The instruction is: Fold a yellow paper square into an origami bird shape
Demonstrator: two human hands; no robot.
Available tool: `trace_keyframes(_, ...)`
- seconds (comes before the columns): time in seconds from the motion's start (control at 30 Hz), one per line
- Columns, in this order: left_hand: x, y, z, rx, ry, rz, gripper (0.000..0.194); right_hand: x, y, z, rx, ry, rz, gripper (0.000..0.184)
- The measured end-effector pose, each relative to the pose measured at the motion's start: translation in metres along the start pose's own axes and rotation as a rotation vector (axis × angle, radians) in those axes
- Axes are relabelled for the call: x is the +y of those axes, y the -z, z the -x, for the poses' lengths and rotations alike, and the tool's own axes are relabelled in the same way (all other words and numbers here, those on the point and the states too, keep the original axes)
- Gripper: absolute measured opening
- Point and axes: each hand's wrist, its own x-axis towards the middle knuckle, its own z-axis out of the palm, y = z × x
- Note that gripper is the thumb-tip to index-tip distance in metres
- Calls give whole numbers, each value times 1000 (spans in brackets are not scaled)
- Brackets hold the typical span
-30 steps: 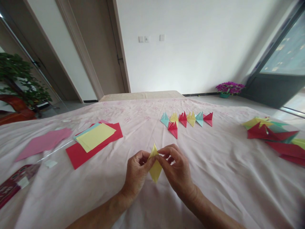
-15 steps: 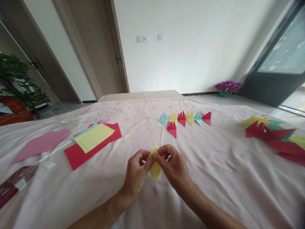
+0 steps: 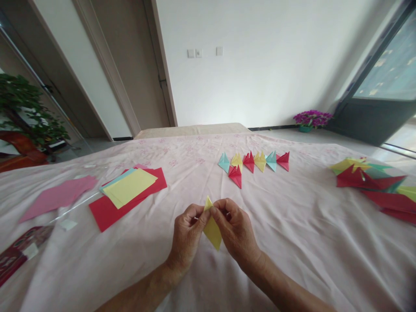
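A folded yellow origami paper (image 3: pixel 213 233), shaped like a narrow diamond, is pinched between both hands near the front of the table. My left hand (image 3: pixel 189 229) grips its left edge close to the top point, thumb on the near face. On the opposite edge, my right hand (image 3: pixel 234 227) presses with thumb and curled fingers. The paper's lower tip slants slightly to the right. Fingers hide part of its upper half. Beyond the hands stand several small folded pieces in a row, among them a red one (image 3: pixel 235 177) set nearer than the others.
Flat sheets lie at left: a yellow sheet (image 3: pixel 130 187) over a red sheet (image 3: pixel 104 216), and a pink sheet (image 3: pixel 60 196) beside them. A dark red package (image 3: pixel 16 249) sits at the left edge. Larger folded red paper (image 3: pixel 352 177) pieces are at far right. Pink cloth (image 3: pixel 182 173) covers the table.
The yellow paper has turned a little, its top tip shifting left and its lower tip right. Both hands keep their pinch and have barely moved.
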Motion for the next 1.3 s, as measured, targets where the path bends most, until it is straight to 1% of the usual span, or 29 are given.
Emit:
trace_keyframes(0.17, -2, 2, -1, 25, -24, -8, 19, 1, -4, 0, 14, 47, -42, 16)
trace_keyframes(0.5, -3, 4, -6, 74, 4, 10, 15, 0, -8, 2, 49, 64, -124, 14)
trace_keyframes(0.67, -5, 6, -6, 90, -21, -30, 14, -4, -7, 2, 35, 27, -121, 13)
trace_keyframes(0.83, -2, 6, -5, 115, -48, -101, 16, -8, -5, 1, 19, 1, -167, 11)
trace_keyframes(0.9, 0, 6, -5, 122, -57, -128, 17, -8, -4, 1, 26, 4, -178, 16)
trace_keyframes(0.97, 3, 5, -4, 130, -77, -166, 17, -7, -3, -1, 27, 33, -160, 19)
trace_keyframes(1.1, 6, 4, -3, 139, -127, -246, 19, -5, 0, -4, 9, 101, -87, 11)
trace_keyframes(1.3, 7, 3, -1, 112, -119, -262, 25, -6, 3, -6, 9, 101, -40, 11)
